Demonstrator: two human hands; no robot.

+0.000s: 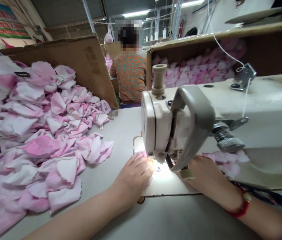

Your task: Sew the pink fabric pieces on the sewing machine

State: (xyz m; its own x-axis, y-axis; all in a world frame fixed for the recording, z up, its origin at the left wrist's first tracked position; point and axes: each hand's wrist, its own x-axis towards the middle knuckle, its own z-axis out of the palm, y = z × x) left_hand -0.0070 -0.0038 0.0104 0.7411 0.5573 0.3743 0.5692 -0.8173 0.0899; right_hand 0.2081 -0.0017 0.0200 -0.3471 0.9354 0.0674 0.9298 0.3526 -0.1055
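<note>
A white sewing machine (pixel 156 123) stands before me, its lamp lighting the needle plate (pixel 162 178). My left hand (pixel 137 175) lies just left of the needle area, fingers bent together over a small piece of pink fabric (pixel 141 154); only its edges show around the fingers. My right hand (pixel 202 171) reaches in under the machine's arm from the right, with a red band on the wrist. Its fingers are hidden behind the grey guard (pixel 198 116) and the machine head, so what they touch cannot be seen. Pink and white fabric (pixel 227 161) lies beyond that hand.
A large heap of pink and white fabric pieces (pixel 56 140) covers the table's left side. Dark-handled scissors (pixel 263 193) lie at right, by my forearm. Cardboard boxes (pixel 88 63) stand behind; the right one holds more pink pieces (pixel 191 71). A person (pixel 132 76) sits beyond, back turned.
</note>
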